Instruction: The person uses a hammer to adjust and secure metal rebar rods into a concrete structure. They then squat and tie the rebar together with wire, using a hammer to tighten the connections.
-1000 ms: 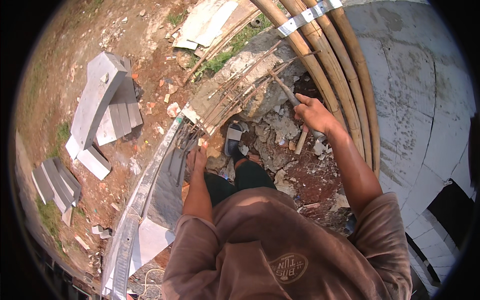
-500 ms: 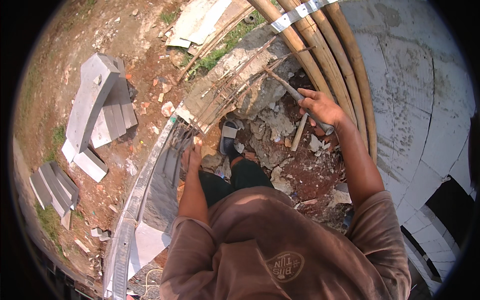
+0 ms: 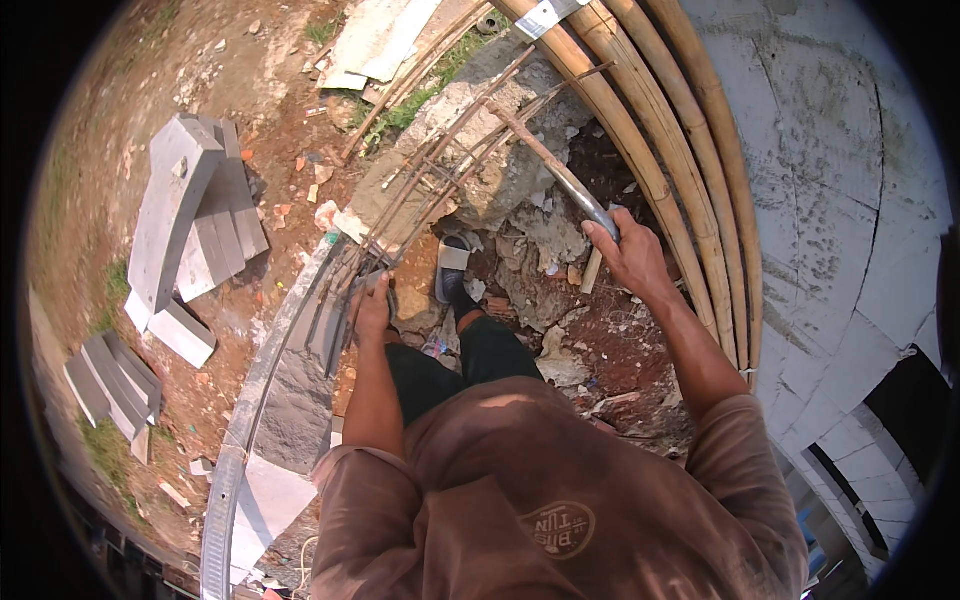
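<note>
My right hand [image 3: 635, 252] is wrapped round the grey pipe-like end of a long metal bar [image 3: 553, 165]. The bar's rusty far end lies against a cage of thin rusty rebar [image 3: 432, 170], which slants over a rough block of concrete. At the near end of that cage, my left hand [image 3: 371, 306] is closed on the rebar ends; its fingers partly hide the grip. Several dark loose bars [image 3: 325, 330] lean beside this hand. Below the cage, my foot in a dark slide sandal [image 3: 452, 258] stands among broken concrete.
Bamboo poles [image 3: 655, 150] curve along the right, beside a grey block wall [image 3: 825, 200]. A long metal channel [image 3: 248, 410] runs down the left. Stacked grey blocks [image 3: 175, 215] and more blocks [image 3: 115, 385] lie on the dirt farther left. Rubble [image 3: 565, 360] covers the ground near my legs.
My right hand has moved slightly down, and the bar's far end has shifted up and left along the rebar. The left hand has moved slightly left and stays at the rebar ends.
</note>
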A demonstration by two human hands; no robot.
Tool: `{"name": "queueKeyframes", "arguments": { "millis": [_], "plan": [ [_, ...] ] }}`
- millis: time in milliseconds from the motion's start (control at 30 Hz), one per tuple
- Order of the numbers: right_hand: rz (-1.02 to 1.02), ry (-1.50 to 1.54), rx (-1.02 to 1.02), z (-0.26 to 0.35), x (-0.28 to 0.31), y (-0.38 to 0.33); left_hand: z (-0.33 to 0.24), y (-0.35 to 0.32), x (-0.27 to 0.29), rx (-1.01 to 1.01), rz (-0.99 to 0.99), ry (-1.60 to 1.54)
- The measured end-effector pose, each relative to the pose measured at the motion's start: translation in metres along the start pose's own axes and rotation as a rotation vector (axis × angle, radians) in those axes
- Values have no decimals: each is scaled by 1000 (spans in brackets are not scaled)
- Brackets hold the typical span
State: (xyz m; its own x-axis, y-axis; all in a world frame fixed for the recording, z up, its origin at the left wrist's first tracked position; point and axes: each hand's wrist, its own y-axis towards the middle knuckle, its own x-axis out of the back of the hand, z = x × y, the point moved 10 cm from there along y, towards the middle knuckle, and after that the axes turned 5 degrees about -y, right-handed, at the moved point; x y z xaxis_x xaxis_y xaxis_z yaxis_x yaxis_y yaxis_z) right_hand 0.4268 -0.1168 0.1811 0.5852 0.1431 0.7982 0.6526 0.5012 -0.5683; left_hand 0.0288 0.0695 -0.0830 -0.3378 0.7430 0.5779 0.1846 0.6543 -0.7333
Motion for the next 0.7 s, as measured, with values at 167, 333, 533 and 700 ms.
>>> {"name": "queueKeyframes", "arguments": {
  "millis": [167,333,533,700],
  "plan": [
    [-46,-137,103,-16,-5,27,-6,-5,7,-116,-177,-19],
    [-106,-220,-50,-81,-12,65,-10,-1,7,3,-148,-101],
    [-131,-136,67,-49,-21,48,-10,-6,14,-12,-219,-200],
    [-142,78,114,-50,-52,30,-38,-15,33,-77,-377,-52]
  ]
}}
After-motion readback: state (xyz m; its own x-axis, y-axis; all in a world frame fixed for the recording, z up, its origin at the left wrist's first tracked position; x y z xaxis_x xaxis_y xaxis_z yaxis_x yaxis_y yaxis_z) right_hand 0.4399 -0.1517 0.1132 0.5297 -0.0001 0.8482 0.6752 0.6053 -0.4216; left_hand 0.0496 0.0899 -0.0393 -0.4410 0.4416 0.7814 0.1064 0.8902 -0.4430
